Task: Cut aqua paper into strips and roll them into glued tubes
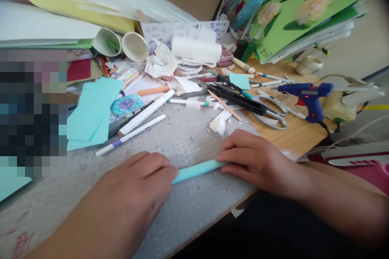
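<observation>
A narrow roll of light turquoise paper (197, 170) lies between my two hands, low over the grey cutting mat (194, 214) near the table's front edge. Its left end is gripped by my left hand (142, 182), whose fingers are curled and partly hidden. My right hand (249, 156) pinches the other end between thumb and fingers. Flat turquoise paper sheets (92, 109) rest to the left, beyond my left hand. Past the roll lie a white marker (130, 135) and scraps of torn white paper (220, 121).
Scissors (270, 109), a black utility knife (237, 99) and a blue glue gun (313, 95) lie at the right. Pens, crumpled paper and a white roll (197, 49) crowd the back. Cardboard tubes (135, 46) stand behind at left, and green painted sheets (310, 8) lean at right.
</observation>
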`<move>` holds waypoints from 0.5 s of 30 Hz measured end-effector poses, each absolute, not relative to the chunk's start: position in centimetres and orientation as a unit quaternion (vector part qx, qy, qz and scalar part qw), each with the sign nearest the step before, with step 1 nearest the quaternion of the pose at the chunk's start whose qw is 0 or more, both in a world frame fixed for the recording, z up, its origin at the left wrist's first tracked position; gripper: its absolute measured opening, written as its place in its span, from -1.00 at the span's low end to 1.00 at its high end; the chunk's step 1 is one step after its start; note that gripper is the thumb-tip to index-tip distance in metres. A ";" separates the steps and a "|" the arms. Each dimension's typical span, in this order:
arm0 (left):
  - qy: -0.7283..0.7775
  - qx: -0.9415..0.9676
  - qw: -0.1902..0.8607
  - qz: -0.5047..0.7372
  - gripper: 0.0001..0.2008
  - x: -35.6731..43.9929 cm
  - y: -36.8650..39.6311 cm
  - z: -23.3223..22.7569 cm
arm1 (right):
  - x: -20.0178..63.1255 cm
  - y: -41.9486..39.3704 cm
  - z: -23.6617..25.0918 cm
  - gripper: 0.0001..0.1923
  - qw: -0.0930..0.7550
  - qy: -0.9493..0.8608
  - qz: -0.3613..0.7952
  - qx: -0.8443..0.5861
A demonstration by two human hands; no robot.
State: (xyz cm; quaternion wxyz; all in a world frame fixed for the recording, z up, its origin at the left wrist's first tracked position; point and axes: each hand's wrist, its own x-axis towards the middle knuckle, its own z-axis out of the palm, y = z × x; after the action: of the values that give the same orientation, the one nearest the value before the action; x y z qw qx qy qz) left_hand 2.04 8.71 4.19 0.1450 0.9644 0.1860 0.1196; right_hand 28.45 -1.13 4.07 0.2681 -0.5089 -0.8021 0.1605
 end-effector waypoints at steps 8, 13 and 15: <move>0.174 0.971 0.140 0.088 -0.77 1.3 9.4 2.6 | 28.9 -1.2 4.0 -0.92 0.299 -0.775 0.183 -0.526; 0.157 0.968 0.161 0.110 -0.83 1.6 10.1 3.2 | 28.7 -1.1 4.0 -0.92 0.279 -0.760 0.196 -0.553; 0.149 0.969 0.174 0.094 -0.84 1.6 10.3 4.0 | 28.8 -1.0 4.0 -0.92 0.276 -0.758 0.205 -0.554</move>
State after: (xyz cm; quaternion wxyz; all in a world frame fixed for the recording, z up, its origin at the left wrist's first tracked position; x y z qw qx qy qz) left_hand 1.59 10.29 3.99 0.1740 0.9689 0.1488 0.0941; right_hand 28.77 -1.04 4.00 0.2765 -0.5544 -0.7578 0.2045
